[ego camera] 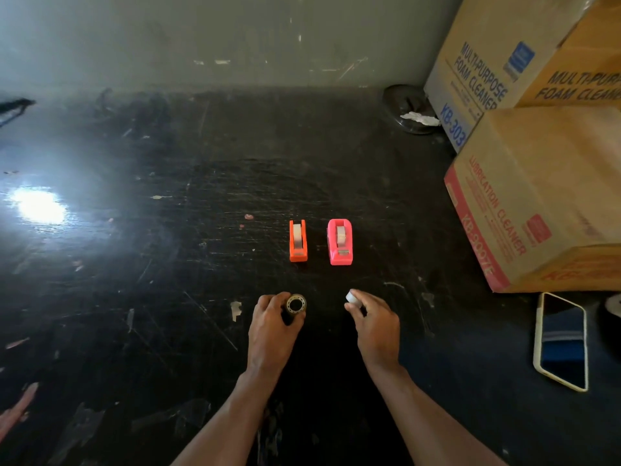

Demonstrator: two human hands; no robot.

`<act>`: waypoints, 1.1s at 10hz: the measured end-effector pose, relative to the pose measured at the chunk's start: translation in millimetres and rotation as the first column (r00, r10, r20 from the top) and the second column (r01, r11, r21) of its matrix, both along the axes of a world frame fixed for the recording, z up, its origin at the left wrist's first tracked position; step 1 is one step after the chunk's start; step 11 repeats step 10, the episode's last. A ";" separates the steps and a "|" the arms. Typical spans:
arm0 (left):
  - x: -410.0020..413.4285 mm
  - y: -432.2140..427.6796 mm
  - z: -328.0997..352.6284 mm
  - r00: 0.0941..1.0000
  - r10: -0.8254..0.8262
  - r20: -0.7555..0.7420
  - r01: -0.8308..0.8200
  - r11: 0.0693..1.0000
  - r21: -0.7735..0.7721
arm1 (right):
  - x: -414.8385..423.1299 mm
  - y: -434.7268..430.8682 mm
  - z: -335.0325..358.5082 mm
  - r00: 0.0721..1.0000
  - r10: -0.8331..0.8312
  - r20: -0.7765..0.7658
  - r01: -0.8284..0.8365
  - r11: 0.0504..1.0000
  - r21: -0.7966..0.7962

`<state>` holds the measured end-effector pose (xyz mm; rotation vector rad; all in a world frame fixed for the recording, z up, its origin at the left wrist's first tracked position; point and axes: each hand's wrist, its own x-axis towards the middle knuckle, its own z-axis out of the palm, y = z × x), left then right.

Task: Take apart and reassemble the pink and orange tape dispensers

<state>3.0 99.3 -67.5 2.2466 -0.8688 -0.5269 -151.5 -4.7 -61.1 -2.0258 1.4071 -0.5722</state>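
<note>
An orange tape dispenser (298, 241) and a pink tape dispenser (340, 242) stand side by side on the dark scratched table (168, 264), each with a tape roll seated in it. Nearer to me, my left hand (272, 326) grips a dark tape roll (295, 305) with a shiny ring face, resting on the table. To its right, my right hand (374, 322) pinches a small white roll or cap (353, 296) between thumb and fingers. Both hands are a short way in front of the dispensers and apart from them.
Stacked cardboard boxes (537, 183) fill the right side. A phone in a pale case (561, 341) lies at the near right. A dark round lid with crumpled white paper (411, 111) sits at the back by the wall. Glare marks the table's left.
</note>
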 end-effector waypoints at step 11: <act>12.8 -21.5 0.5 0.999 0.013 0.034 -0.017 0.995 0.094 | 16.5 -2.9 -12.1 0.998 0.055 -0.005 -0.055 0.998 -0.004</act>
